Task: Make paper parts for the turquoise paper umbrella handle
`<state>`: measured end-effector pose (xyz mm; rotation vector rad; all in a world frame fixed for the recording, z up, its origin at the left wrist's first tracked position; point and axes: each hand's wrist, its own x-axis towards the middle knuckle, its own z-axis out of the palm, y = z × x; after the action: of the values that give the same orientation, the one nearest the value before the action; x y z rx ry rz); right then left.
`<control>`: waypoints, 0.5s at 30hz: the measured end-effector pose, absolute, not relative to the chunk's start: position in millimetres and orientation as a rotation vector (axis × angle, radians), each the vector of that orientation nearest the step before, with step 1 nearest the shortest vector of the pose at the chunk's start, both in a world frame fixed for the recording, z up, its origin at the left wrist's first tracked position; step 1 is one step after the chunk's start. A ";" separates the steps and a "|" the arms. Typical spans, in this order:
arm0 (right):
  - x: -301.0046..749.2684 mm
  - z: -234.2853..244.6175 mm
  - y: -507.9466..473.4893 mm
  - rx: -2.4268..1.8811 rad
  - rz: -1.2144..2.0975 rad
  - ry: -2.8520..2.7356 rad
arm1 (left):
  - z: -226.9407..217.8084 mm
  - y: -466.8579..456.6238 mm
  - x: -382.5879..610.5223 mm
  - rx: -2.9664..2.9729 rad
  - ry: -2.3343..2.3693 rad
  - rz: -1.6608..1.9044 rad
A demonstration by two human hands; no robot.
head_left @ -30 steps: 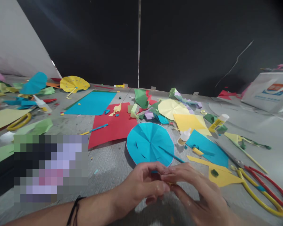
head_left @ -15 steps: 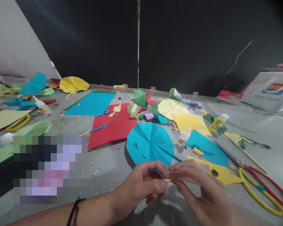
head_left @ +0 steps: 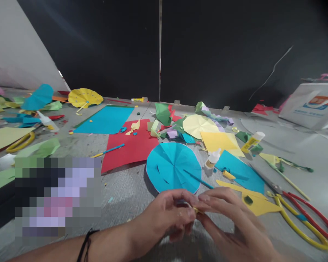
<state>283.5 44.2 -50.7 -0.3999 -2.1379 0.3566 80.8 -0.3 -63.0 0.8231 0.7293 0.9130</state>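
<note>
Between the fingertips of my left hand (head_left: 172, 214) and my right hand (head_left: 226, 218) is a small piece of yellow paper (head_left: 197, 210), mostly covered by the fingers. Both hands are closed in a pinch on it and touch each other at the tips. Just beyond them lies a pleated blue paper disc (head_left: 172, 163), with a thin blue paper stick (head_left: 198, 178) resting across its right side. Near my right hand are a cut yellow paper scrap (head_left: 262, 203) and a white glue bottle (head_left: 212, 160).
Scissors with red and yellow handles (head_left: 303, 218) lie at the right, near a glue stick (head_left: 253, 142). A red sheet (head_left: 131, 145), a blue sheet (head_left: 106, 118) and a pale yellow disc (head_left: 199, 125) spread behind. A white bag (head_left: 308, 105) stands at far right.
The fingers have shifted slightly around the yellow piece, and my right hand's fingers have lowered a little. The things on the surface stay where they were.
</note>
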 end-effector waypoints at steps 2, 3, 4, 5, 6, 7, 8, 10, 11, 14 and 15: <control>284.0 -50.4 44.0 -0.388 0.381 -2.155 | -61.8 0.0 80.4 0.816 0.717 0.921; 284.2 -50.2 44.2 -0.377 0.400 -2.164 | -61.2 0.2 80.3 0.815 0.707 0.931; 284.4 -50.1 44.6 -0.359 0.419 -2.173 | -60.7 0.3 80.3 0.811 0.697 0.941; 284.5 -50.1 45.2 -0.334 0.433 -2.179 | -60.3 0.4 80.3 0.803 0.692 0.946; 284.7 -50.2 45.8 -0.313 0.445 -2.180 | -59.9 0.5 80.3 0.793 0.690 0.946; 284.9 -50.4 46.5 -0.294 0.453 -2.184 | -59.7 0.6 80.2 0.784 0.688 0.941; 285.0 -50.7 47.1 -0.282 0.457 -2.188 | -59.5 0.8 80.0 0.776 0.685 0.938; 285.3 -51.8 48.1 -0.282 0.462 -2.197 | -59.7 1.5 79.3 0.771 0.674 0.927; 285.5 -52.5 48.5 -0.291 0.461 -2.200 | -60.2 1.8 78.7 0.778 0.669 0.925; 285.8 -55.4 49.1 -0.316 0.461 -2.210 | -62.1 2.3 77.1 0.824 0.676 0.924; 285.9 -56.4 49.1 -0.318 0.462 -2.206 | -62.8 2.2 76.8 0.843 0.680 0.925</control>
<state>285.9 49.1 -56.4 -0.3184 -2.2062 0.4618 76.8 2.2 -62.8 0.8429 0.6805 0.9253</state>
